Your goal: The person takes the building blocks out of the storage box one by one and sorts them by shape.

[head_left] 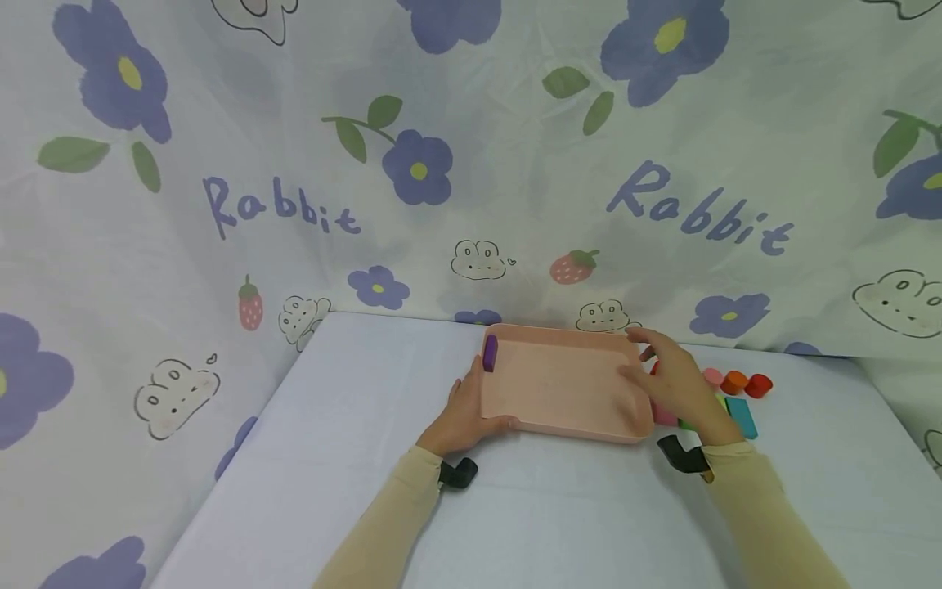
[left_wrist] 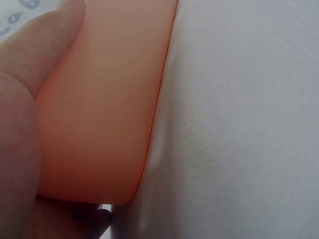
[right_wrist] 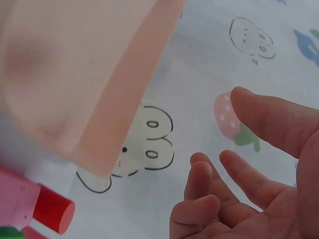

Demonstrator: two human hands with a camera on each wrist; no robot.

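Observation:
A shallow peach tray (head_left: 562,388) lies on the white table, with a purple block (head_left: 490,353) inside along its left wall. My left hand (head_left: 462,419) holds the tray's front left corner, thumb along the front wall and fingers along the left side. The left wrist view shows the thumb and fingers on either side of the tray's wall (left_wrist: 107,99). Over the tray's right end hovers my right hand (head_left: 677,384). In the right wrist view, the right hand (right_wrist: 249,184) has loosely bent, spread fingers with nothing between them, apart from the tray (right_wrist: 124,84).
Right of the tray, partly behind the right hand, are an orange cylinder (head_left: 733,382), a red cylinder (head_left: 759,385), a teal block (head_left: 742,418) and a pink block (head_left: 665,415). A patterned curtain (head_left: 500,180) hangs behind the table.

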